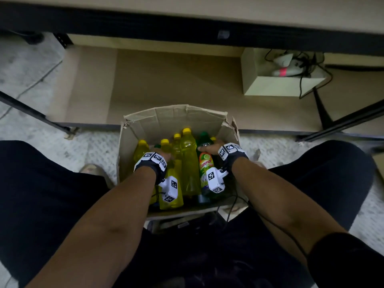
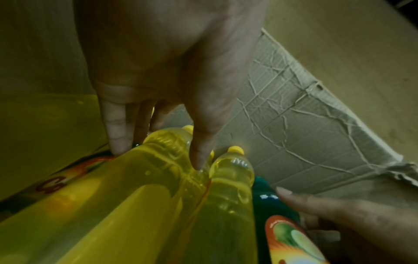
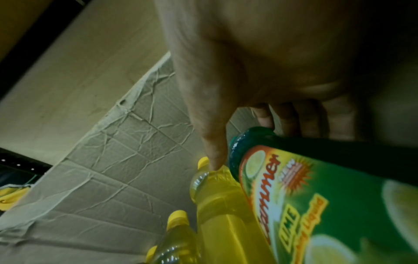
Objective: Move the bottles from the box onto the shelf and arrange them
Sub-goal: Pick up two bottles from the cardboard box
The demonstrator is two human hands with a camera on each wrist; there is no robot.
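An open cardboard box [image 1: 174,118] stands on the floor between my knees and holds several yellow bottles and a green bottle. My left hand [image 1: 164,155] reaches into the box. In the left wrist view the left hand [image 2: 158,157] straddles a yellow bottle [image 2: 140,178] at its shoulder, fingers [image 2: 117,139] on one side and thumb on the other. My right hand [image 1: 207,149] grips the green bottle [image 1: 206,165] near its top. In the right wrist view the thumb lies left of the green bottle [image 3: 316,196] and the fingers [image 3: 264,117] curl behind its cap.
The low shelf board [image 1: 166,80] lies just beyond the box, bare at the left and middle. A small open carton [image 1: 280,86] with cables sits on it at the right. An upper shelf edge [image 1: 187,23] overhangs. Black frame bars [image 1: 31,113] run at both sides.
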